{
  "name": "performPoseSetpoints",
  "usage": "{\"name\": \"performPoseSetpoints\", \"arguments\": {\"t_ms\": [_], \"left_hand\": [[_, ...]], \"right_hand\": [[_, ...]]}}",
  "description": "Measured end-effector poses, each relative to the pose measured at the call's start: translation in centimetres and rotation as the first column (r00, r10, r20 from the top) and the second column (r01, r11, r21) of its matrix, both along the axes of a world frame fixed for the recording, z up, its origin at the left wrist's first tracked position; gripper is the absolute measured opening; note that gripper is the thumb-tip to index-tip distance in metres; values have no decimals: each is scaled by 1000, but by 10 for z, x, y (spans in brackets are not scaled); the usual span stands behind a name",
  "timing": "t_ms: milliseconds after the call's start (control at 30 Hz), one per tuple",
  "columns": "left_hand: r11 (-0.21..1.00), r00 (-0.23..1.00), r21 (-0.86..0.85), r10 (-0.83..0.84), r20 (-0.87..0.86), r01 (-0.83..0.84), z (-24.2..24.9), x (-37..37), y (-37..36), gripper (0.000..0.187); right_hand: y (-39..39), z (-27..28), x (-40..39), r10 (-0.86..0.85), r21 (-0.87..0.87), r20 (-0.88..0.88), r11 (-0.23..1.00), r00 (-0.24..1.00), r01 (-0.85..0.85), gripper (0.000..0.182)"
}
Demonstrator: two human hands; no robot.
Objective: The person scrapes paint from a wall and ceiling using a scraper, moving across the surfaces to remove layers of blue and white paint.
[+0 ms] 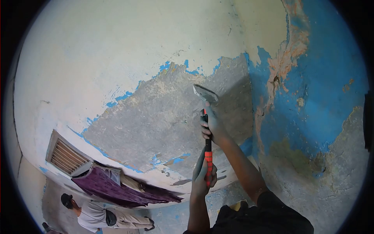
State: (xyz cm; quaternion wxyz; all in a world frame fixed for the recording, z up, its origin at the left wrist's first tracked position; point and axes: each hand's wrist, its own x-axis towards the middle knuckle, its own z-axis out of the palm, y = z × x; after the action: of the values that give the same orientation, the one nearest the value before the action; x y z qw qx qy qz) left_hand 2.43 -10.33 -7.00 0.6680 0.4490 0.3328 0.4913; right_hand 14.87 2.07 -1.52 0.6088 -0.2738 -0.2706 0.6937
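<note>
A long-handled scraper (208,145) with a black and red grip runs up the middle of the view, tilted slightly. Near its head my right hand (212,125) is wrapped round the upper handle, the thumb pointing up toward the blade. Lower down, my left hand (201,174) grips the red end of the handle. The wide metal scraper blade (205,93) overlaps the bare grey patch (156,113) of wall, below its ragged upper edge. Cream paint (117,50) with blue flakes along its border surrounds this patch.
To the right, an adjoining wall (319,85) shows blue paint and a crumbling, cracked strip. At lower left are a slatted vent opening (68,156) and a purple cloth (113,185). A person (93,214) in a cap and light clothes stands beyond it.
</note>
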Motion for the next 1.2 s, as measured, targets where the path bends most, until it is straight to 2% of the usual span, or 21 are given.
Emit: {"name": "performPoseSetpoints", "arguments": {"t_ms": [133, 200, 300, 400, 533, 667, 800, 900, 1000, 1100, 1133, 1167, 1200], "left_hand": [[1000, 999, 16, -24, 21, 23, 12, -9, -3, 53], [999, 999, 21, -33, -23, 34, 29, -3, 2, 52], [1000, 999, 5, -14, -30, 14, 31, 1, 5, 52], [1000, 998, -22, -5, -56, 4, 31, -4, 1, 52], [999, 987, 10, 31, -155, -30, 44, 6, 2, 51], [999, 992, -36, 34, -118, -38, 33, -14, 0, 50], [998, 983, -11, 53, -175, -56, 37, -15, 7, 50], [998, 978, -24, 60, -201, -67, 37, -17, 9, 50], [999, 970, 2, 53, -237, -54, 59, -4, 8, 51], [997, 970, 79, 3, -241, 17, 73, 21, 23, 52], [999, 978, 49, 5, -208, 5, 68, 15, 21, 52], [1000, 985, 25, 6, -171, -1, 59, 5, 22, 52], [1000, 991, 7, 3, -134, -2, 54, -4, 21, 53]], "right_hand": [[0, 12, -3, -66, -9, 6, 998, 998, 66, 48], [5, 18, -2, -103, 6, 4, 995, 995, 103, 48], [2, 30, 7, -161, 2, 79, 987, 984, 161, 47], [4, 18, 1, -126, -54, 14, 990, 992, 127, 46], [5, 22, 7, -123, 8, 10, 992, 992, 123, 45], [2, 12, -8, -110, -1, -9, 994, 994, 110, 45], [5, 27, 5, -134, 46, -14, 990, 991, 135, 46], [9, 14, -8, -112, -30, -35, 993, 993, 111, 47], [11, 22, -4, -238, -11, -15, 971, 971, 237, 49], [26, 38, 26, -190, 86, -44, 977, 981, 193, 47], [23, 45, 30, -191, 111, -59, 974, 980, 197, 46], [14, 50, 24, -205, 13, -13, 979, 979, 205, 44], [12, 43, 11, -199, 24, 4, 980, 980, 199, 44]]}}
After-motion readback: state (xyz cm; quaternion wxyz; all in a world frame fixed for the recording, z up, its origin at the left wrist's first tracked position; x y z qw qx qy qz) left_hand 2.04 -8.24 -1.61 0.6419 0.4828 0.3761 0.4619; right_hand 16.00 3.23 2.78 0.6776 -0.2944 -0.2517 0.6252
